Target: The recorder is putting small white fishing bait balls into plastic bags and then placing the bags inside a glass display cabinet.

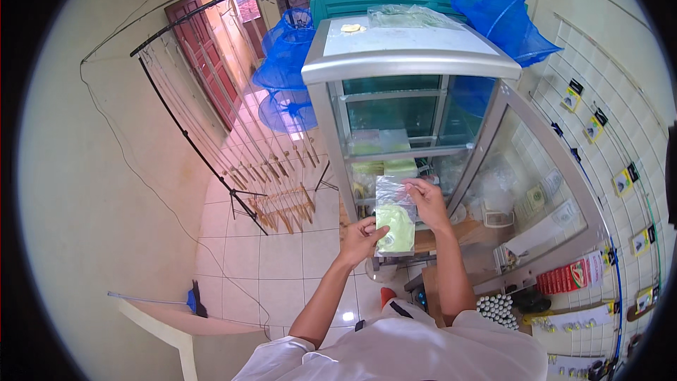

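Cream walls and pale floor tiles [282,257] surround a metal-framed glass cabinet [416,63] at one o'clock, its glass door [543,204] swung out toward three; black rounding cuts off the view's corners. Just off centre toward five o'clock, in front of the cabinet, a clear plastic bag [395,215] shows pale green in its lower part, its wrinkled top catching glare. At the bag's eight o'clock, the left hand [361,241] grips the edge, thumb flat on the front, other fingers partly hidden. At two o'clock, the right hand [425,203] pinches the upper edge, fingertips hard to separate. Cabinet contents behind are partly covered and indistinct. Blue nets [285,70] hang at eleven o'clock
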A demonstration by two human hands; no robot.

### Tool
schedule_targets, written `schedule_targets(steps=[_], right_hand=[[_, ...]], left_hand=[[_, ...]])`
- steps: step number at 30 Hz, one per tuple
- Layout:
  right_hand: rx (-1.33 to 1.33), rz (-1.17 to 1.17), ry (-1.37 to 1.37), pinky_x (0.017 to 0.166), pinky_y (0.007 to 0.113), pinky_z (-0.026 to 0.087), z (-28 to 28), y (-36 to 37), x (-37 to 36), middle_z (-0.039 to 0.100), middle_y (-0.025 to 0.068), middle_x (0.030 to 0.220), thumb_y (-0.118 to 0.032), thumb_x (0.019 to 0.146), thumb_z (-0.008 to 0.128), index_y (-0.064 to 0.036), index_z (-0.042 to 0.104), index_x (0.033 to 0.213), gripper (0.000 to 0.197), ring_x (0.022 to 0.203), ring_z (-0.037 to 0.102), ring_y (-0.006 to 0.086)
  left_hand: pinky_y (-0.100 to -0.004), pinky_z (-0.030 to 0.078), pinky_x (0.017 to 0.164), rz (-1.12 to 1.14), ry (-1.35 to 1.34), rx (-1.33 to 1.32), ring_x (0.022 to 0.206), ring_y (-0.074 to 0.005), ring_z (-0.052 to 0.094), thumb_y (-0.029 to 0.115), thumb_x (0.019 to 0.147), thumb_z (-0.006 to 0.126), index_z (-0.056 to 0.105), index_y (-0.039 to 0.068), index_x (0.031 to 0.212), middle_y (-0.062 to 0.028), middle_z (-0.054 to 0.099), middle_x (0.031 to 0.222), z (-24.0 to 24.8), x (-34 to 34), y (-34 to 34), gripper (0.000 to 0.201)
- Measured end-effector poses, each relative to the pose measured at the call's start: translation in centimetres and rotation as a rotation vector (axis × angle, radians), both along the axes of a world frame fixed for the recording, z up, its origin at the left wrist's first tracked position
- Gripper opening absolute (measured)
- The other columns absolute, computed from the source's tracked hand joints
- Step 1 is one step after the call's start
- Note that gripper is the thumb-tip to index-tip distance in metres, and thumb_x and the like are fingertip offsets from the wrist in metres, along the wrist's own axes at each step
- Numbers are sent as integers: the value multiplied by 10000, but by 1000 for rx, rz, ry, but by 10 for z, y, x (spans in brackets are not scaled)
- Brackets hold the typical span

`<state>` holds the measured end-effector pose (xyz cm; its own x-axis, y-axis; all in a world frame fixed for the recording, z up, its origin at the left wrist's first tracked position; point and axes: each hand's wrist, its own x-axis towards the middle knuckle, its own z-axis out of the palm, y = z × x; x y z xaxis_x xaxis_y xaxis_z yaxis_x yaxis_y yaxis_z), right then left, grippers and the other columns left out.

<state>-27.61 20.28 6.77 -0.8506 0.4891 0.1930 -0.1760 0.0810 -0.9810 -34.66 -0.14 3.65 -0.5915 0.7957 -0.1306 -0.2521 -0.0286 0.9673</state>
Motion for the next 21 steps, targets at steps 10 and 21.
schedule_targets(steps=[10,21], right_hand=[[241,-384,106,739,277,515,-18,99,-109,722,93,865,-102,930,612,41,695,1026,191,789,660,129],[516,-463,-160,772,442,520,-38,133,-169,711,174,862,-177,852,663,-14,700,995,220,828,679,390]], left_hand=[[-209,485,709,230,31,38,788,-59,577,49,880,720,596,-118,1188,-39,675,916,-6,-56,99,372],[-286,548,629,326,219,-194,663,-151,667,100,943,594,628,-54,1026,-98,681,778,-19,-86,126,179]])
